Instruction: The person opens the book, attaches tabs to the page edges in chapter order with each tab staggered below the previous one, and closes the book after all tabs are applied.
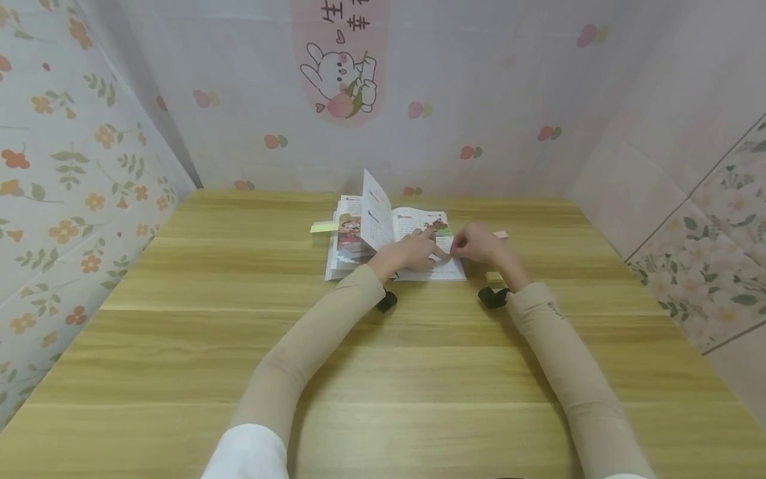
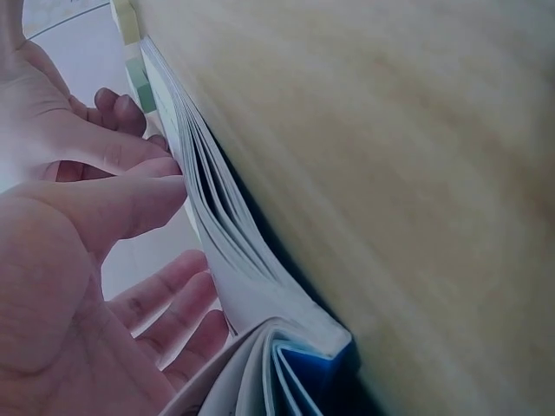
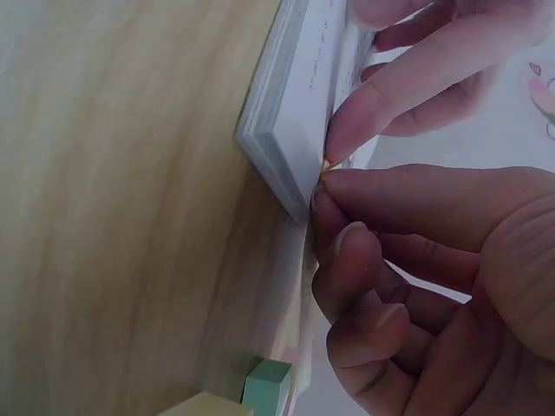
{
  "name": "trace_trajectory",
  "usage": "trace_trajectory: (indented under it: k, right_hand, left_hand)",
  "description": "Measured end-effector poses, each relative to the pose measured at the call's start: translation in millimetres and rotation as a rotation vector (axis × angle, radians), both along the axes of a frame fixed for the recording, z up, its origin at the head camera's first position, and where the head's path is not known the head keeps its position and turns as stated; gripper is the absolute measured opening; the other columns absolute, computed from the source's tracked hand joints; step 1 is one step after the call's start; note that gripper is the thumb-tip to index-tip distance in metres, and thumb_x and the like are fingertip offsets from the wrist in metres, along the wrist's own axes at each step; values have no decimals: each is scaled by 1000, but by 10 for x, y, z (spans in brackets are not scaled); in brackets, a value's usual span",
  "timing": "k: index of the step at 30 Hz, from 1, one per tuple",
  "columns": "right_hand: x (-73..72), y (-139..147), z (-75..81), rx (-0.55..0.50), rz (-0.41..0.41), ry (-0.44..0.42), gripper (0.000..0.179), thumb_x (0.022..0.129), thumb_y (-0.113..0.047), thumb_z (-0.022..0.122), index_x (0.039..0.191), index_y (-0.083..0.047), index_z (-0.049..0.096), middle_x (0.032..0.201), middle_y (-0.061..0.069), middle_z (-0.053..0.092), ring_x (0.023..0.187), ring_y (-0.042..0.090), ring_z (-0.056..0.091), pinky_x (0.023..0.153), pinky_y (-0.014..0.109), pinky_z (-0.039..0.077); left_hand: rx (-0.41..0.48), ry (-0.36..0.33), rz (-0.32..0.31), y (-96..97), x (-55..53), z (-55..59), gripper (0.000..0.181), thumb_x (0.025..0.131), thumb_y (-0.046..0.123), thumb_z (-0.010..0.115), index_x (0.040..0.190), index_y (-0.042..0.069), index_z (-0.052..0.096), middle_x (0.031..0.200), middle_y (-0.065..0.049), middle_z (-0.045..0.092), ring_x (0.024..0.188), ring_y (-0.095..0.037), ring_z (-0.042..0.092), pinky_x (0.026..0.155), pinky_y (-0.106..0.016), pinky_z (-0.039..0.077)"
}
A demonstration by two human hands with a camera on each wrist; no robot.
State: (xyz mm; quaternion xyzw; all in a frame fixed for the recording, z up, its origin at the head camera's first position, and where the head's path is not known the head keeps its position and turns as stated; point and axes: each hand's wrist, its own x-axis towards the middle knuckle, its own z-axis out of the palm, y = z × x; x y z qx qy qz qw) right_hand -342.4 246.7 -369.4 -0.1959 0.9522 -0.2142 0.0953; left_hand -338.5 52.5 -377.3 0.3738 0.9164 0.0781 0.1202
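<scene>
An open book [image 1: 419, 274] with printed text and coloured pictures lies on the table, one leaf [image 1: 374, 206] standing up near its middle. My left hand [image 1: 415, 249] rests on the right-hand page with fingers spread, its thumb at the page's outer edge. At that same edge my right hand [image 1: 475, 243] pinches a small yellowish sticky tab [image 3: 325, 165] between thumb and forefinger, right beside the left thumb. Most of the tab is hidden by the fingertips. The other fingers of the right hand curl inward. Yellow-green sticky tabs [image 1: 324, 227] jut from the book's left side.
To the right of the book lie a yellow sticky pad [image 1: 494, 277], a pink one [image 1: 501, 234] and a green one [image 3: 267, 386]. The wooden table [image 1: 383, 372] ends at a patterned cloth [image 1: 383, 153] behind the book.
</scene>
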Motion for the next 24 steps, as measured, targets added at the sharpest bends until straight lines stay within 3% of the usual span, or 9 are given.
trace_trajectory:
  k: [10,24]
  right_hand:
    - [4,31,-13,-5,-75,-34,10,92,-4,65,90,2,73,80,9,67,72,21,53,65,31,43]
    - [10,32,-4,21,-80,-18,9,92,-3,66,91,2,73,81,8,66,75,22,54,68,32,44]
  left_hand:
    - [-14,-10,-6,-2,3,6,44,104,16,51,145,30,56,154,-16,35,124,-30,41,108,-50,38]
    - [-17,-9,4,-15,25,22,43,104,18,51,145,31,55,152,-15,37,121,-28,41,101,-44,40]
